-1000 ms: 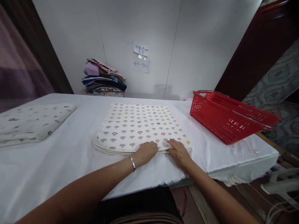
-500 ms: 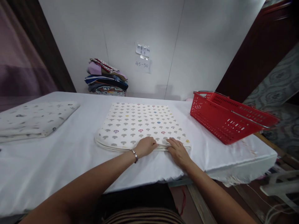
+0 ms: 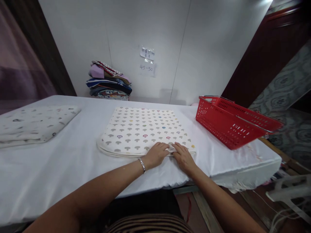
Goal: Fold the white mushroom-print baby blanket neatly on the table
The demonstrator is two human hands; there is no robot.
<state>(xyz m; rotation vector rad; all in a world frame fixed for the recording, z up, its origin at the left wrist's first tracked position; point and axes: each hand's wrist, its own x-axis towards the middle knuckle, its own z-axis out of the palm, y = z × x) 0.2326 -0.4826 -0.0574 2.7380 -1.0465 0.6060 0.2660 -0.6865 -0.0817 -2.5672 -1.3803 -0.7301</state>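
Note:
A folded white cloth [image 3: 145, 129] with grey and coloured mushroom prints lies flat on the white-covered table in front of me. Its layers show along the near edge, and the near left corner is rounded. My left hand [image 3: 156, 154], with a bracelet at the wrist, has its fingers closed on the near edge, right of the middle. Close beside it, my right hand [image 3: 184, 158] grips the same edge, fingers on top and thumb low at the layers. The fingertips of both hands almost meet there.
Another folded white printed cloth [image 3: 36, 123] lies at the left. A red plastic basket [image 3: 218, 124] with metal handles stands at the right. Against the back wall is a stack of folded fabrics [image 3: 109, 81]. Paper signs [image 3: 147, 68] hang on the wall. The table's edge [image 3: 245, 178] runs close to me.
My left hand has slid right along the cloth's near edge, closer to my right hand. The whole view has shifted slightly; the cloth stays in place on the table.

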